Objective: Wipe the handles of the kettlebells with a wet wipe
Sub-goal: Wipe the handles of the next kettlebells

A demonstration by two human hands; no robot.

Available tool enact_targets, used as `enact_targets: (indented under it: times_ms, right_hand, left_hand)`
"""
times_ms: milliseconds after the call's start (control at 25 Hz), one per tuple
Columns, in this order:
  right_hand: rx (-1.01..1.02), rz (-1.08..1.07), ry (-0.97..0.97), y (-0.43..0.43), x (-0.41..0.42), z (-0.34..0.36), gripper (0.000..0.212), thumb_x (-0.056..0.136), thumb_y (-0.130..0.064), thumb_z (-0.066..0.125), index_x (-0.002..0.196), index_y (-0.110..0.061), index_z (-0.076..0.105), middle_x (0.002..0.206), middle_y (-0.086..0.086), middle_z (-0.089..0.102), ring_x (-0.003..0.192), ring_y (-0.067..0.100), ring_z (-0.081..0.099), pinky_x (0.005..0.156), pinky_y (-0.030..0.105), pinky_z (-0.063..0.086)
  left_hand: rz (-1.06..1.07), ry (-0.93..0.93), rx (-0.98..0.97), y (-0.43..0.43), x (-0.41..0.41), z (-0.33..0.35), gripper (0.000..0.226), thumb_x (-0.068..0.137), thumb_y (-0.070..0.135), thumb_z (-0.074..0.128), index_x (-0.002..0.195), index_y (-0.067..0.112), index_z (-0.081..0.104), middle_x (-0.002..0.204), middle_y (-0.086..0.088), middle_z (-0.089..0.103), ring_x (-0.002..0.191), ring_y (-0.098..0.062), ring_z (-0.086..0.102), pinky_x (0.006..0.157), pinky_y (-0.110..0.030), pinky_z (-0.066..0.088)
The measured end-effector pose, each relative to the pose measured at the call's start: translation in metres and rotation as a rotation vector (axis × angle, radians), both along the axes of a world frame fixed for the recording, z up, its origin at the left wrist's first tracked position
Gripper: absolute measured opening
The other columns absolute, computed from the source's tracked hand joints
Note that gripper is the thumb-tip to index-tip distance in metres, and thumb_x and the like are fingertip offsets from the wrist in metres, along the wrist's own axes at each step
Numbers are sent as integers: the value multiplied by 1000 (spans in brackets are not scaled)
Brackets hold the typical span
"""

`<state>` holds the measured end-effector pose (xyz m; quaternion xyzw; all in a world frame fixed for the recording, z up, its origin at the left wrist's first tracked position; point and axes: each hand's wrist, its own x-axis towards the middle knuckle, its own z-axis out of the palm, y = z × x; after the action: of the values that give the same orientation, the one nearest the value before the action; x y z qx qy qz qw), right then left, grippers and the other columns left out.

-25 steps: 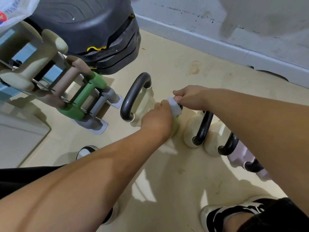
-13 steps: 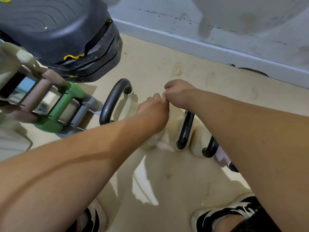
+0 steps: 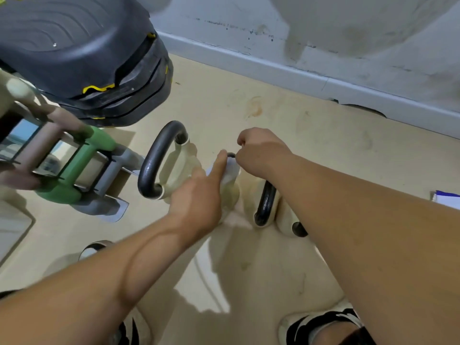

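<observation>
Several cream kettlebells with black handles stand in a row on the floor. The leftmost kettlebell's handle (image 3: 154, 160) is bare. The second kettlebell's handle (image 3: 231, 154) shows only at its top, between my hands. A white wet wipe (image 3: 230, 171) is draped over it. My left hand (image 3: 199, 195) presses the wipe against that handle with the index finger stretched along it. My right hand (image 3: 261, 150) is a fist pinching the wipe at the top of the handle. To the right are a third handle (image 3: 265, 202) and a fourth handle (image 3: 297, 229), partly under my right forearm.
A rack of dumbbells (image 3: 74, 170), green, grey and pink, stands at the left. Behind it sits a black stacked platform (image 3: 82, 53). The grey wall's baseboard (image 3: 273, 70) runs along the back. My shoes (image 3: 323, 324) are at the bottom; a white-and-blue packet (image 3: 445, 198) lies far right.
My left index finger has stretched out along the handle and the wipe shows again between my hands. My right hand stays closed at the handle's top. The view has shifted slightly.
</observation>
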<state>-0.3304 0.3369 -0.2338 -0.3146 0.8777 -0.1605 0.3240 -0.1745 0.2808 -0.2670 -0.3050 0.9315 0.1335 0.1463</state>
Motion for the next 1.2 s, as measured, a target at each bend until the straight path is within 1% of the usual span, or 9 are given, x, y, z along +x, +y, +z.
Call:
enact_targets:
  times_ms: [120, 320, 440, 600, 720, 800, 920, 1080, 1200]
  right_hand:
    - [-34, -20, -55, -8, 7, -4, 46, 89, -15, 52, 134, -16, 59, 129, 4, 59, 110, 25, 57, 101, 37, 49]
    - [-148, -163, -43, -5, 3, -15, 40, 88, -21, 50, 126, -17, 60, 118, 3, 62, 108, 26, 57, 101, 39, 49]
    - [-132, -194, -27, 2, 0, -17, 39, 87, -15, 48, 124, -15, 61, 119, 5, 62, 112, 28, 58, 101, 42, 50]
    - [-114, -138, -38, 0, 8, -18, 34, 88, -17, 52, 120, -16, 63, 118, 4, 62, 111, 27, 59, 101, 42, 50]
    - [-133, -132, -39, -12, 18, -7, 43, 86, -13, 55, 128, -12, 62, 130, 9, 62, 120, 30, 58, 104, 39, 48]
    - [-152, -174, -31, -18, 26, 3, 48, 88, -7, 50, 135, -6, 59, 138, 14, 59, 126, 33, 56, 104, 38, 48]
    - [-143, -202, -55, -19, 45, 11, 48, 88, -3, 48, 135, 0, 55, 134, 21, 59, 119, 38, 60, 98, 47, 53]
    - [-92, -239, -78, -13, 63, 14, 31, 88, -6, 49, 117, -5, 61, 97, 14, 61, 87, 31, 62, 70, 33, 52]
    - [-90, -429, -173, -6, 65, 7, 17, 88, -10, 47, 99, -7, 60, 79, 9, 56, 66, 24, 52, 57, 29, 39]
  left_hand:
    - [16, -57, -124, 3, -5, 0, 92, 91, 8, 48, 160, 29, -10, 131, -18, 46, 91, -36, 64, 66, -40, 51]
    - [-80, -354, -136, -18, -94, -1, 44, 96, 15, 51, 139, 16, 47, 126, -4, 53, 119, -27, 58, 83, -33, 48]
    - [-202, -464, -224, -7, -104, -18, 44, 96, 21, 51, 139, 17, 49, 137, -7, 45, 128, -29, 47, 98, -38, 50]
    - [-148, -133, -112, -9, -68, -11, 47, 95, 8, 49, 141, 16, 42, 132, -8, 44, 114, -29, 51, 87, -36, 49]
    - [-24, 103, 141, -17, -5, -11, 80, 88, 6, 51, 153, 40, 18, 123, -8, 45, 92, -34, 58, 74, -44, 54]
    - [81, 243, 223, -12, 42, -20, 87, 89, 10, 47, 157, 42, 5, 135, -8, 51, 105, -36, 60, 83, -41, 52]
    - [298, 339, 336, 2, 82, -27, 74, 96, 16, 48, 159, 33, 14, 152, 1, 44, 125, -29, 54, 91, -33, 43]
    - [374, 306, 443, -8, 93, -13, 38, 95, 16, 52, 132, 25, 47, 119, 1, 61, 105, -26, 61, 86, -31, 46]
    - [560, 478, 474, -26, 85, 10, 24, 99, 26, 46, 123, 24, 48, 112, -2, 60, 93, -23, 56, 74, -31, 42]
